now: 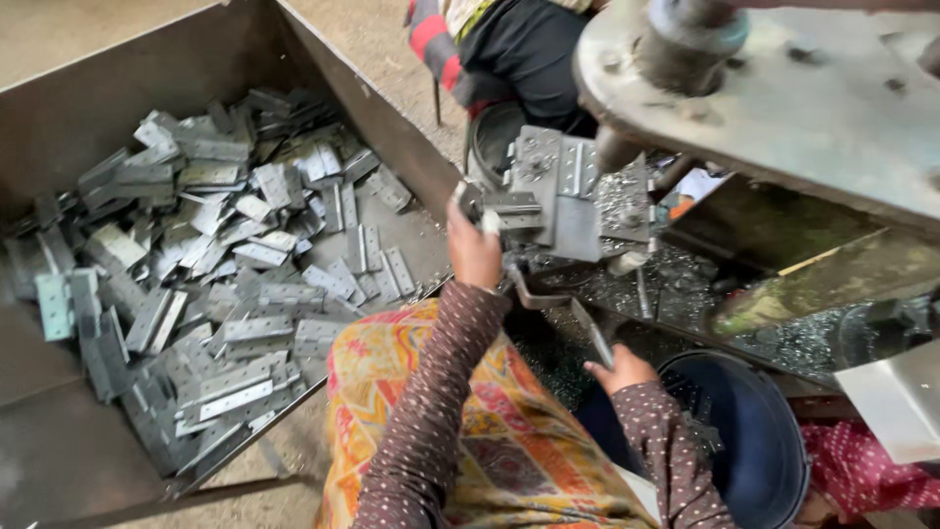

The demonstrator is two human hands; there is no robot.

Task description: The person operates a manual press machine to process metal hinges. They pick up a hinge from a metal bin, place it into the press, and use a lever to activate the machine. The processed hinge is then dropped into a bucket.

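While metal shavings litter the dark desk (685, 294), both hands work at a press.
Left hand (474, 250) is closed on a hinge plate (513, 208) at the press jig (573, 201); right hand (620, 370) grips a lever (590, 333) near a dark bucket (759, 441). A metal bin (392, 127) of hinge plates (206, 255) fills the left; bare floor (382, 29) lies beyond.

A dark metal bin (78, 108) on the floor (59, 29) holds a loose heap of grey hinge plates (215, 264), some overlapping, piled thickest toward its left wall.
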